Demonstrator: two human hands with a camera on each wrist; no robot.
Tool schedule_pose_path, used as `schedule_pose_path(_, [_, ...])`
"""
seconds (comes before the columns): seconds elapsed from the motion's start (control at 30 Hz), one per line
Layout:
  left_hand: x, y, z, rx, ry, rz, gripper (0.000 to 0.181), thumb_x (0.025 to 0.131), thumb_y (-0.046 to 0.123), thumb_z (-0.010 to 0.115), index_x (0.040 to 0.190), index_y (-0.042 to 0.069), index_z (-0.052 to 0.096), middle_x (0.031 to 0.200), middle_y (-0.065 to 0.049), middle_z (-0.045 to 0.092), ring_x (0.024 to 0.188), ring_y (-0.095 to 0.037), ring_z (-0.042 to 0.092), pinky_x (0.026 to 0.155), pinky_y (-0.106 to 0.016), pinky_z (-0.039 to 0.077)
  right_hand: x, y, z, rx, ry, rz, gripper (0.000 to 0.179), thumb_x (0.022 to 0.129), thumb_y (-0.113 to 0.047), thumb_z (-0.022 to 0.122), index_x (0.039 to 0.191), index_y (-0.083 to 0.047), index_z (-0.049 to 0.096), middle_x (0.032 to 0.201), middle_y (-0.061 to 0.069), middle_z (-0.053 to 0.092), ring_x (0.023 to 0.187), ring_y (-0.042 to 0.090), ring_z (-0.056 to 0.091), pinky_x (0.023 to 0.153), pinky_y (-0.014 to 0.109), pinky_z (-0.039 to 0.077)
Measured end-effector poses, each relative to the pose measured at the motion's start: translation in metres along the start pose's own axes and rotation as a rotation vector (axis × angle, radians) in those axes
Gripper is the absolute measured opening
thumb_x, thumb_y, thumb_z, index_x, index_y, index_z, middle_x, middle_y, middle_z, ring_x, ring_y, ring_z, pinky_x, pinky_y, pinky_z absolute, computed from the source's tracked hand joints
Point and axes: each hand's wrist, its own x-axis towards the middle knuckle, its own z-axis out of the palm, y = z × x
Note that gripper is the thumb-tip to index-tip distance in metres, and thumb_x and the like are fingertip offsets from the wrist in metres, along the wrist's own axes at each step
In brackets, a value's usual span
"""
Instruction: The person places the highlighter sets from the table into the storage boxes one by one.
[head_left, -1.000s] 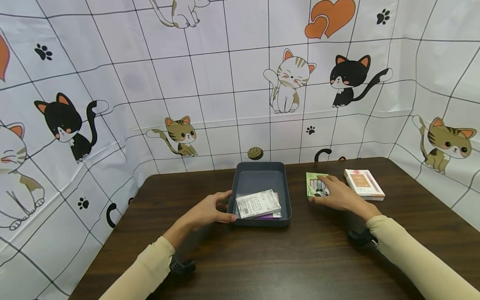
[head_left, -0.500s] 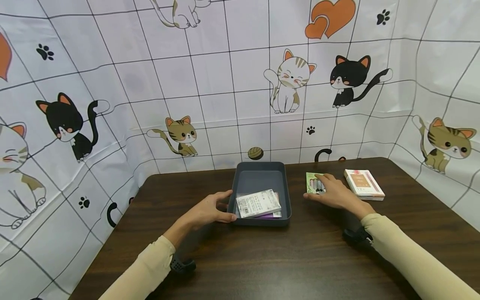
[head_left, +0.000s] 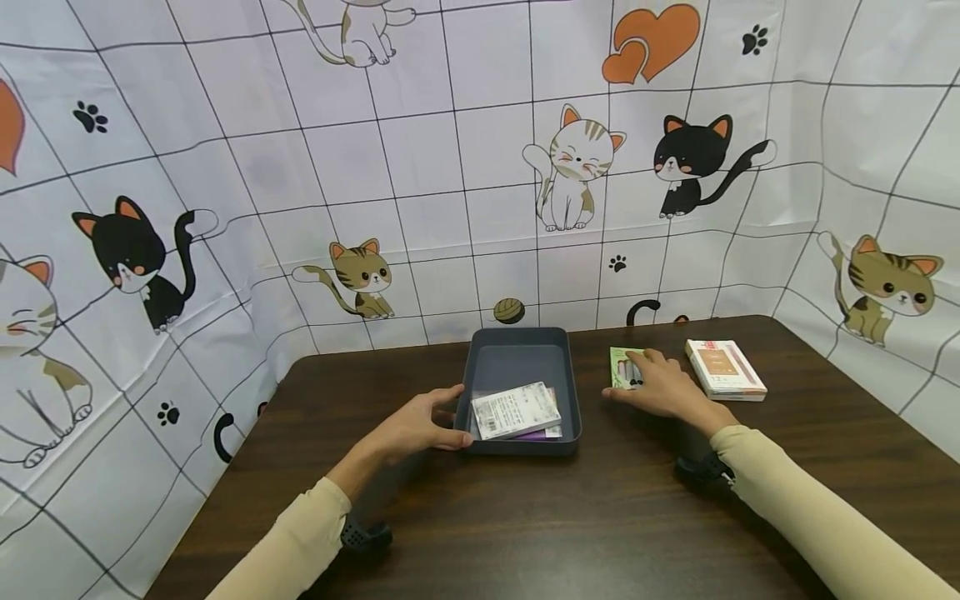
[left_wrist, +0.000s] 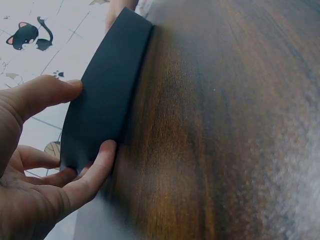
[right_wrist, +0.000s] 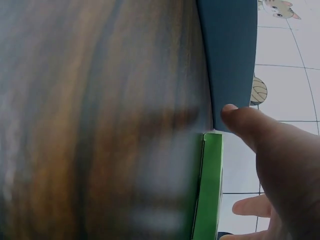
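A dark grey tray [head_left: 517, 354] stands near the back edge of the table. My left hand [head_left: 420, 425] rests at its front left corner, thumb and fingertips against the outer wall [left_wrist: 102, 85]. A white printed box [head_left: 516, 410] lies slanted in the tray, partly covering a purple-edged item [head_left: 534, 434]. My right hand [head_left: 663, 386] spans over a small flat green box [head_left: 621, 358] with a light picture on its face. The right thumb reaches past its left side, apart from it, and the fingers lie over its far right part, which is hidden.
A white box with an orange square [head_left: 726, 369] lies right of my right hand. The brown wooden table [head_left: 510, 525] ends at a white cat-print sheet [head_left: 480, 192] hanging behind and beside it.
My right hand has slid slightly left over the green box, its thumb now farther past the box's left side. The left hand and tray stay put; the head view has shifted slightly.
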Motion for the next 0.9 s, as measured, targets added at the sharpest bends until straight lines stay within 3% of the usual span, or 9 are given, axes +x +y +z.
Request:
schedule_pose_path(0.33, [-0.001, -0.0002, -0.0001, -0.033, -0.001, -0.005, 0.101, 0.081, 0.021, 0.09, 0.161, 0.008, 0.03, 0.16, -0.017, 0.029, 0.137, -0.043, 0.042, 0.091, -0.043, 0.054, 0.0023, -0.0019, 0.0009, -0.023, 0.014, -0.014, 0.098, 0.089, -0.059, 0.071, 0.154, 0.006, 0.036, 0.148, 0.039, 0.033, 0.121, 0.06, 0.04, 0.091, 0.072, 0.037])
schedule_pose_path(0.63, [-0.0007, 0.0009, 0.0004, -0.059, -0.016, -0.007, 0.102, 0.082, 0.018, 0.089, 0.161, 0.007, 0.027, 0.161, -0.018, 0.026, 0.138, -0.044, 0.04, 0.089, -0.042, 0.055, 0.0013, -0.0032, 0.0006, -0.025, 0.022, -0.02, 0.078, 0.089, -0.045, 0.073, 0.144, 0.006, 0.051, 0.144, 0.04, 0.035, 0.115, 0.059, 0.042, 0.087, 0.07, 0.039])
schedule_pose_path(0.9, [-0.0008, 0.0007, 0.0007, -0.052, -0.019, -0.008, 0.102, 0.081, 0.018, 0.089, 0.162, 0.007, 0.027, 0.161, -0.018, 0.026, 0.139, -0.043, 0.04, 0.09, -0.043, 0.054, 0.0018, -0.0033, 0.0035, 0.011, 0.029, 0.008, 0.073, 0.086, -0.04, 0.074, 0.141, 0.005, 0.055, 0.145, 0.04, 0.034, 0.113, 0.06, 0.041, 0.086, 0.071, 0.036])
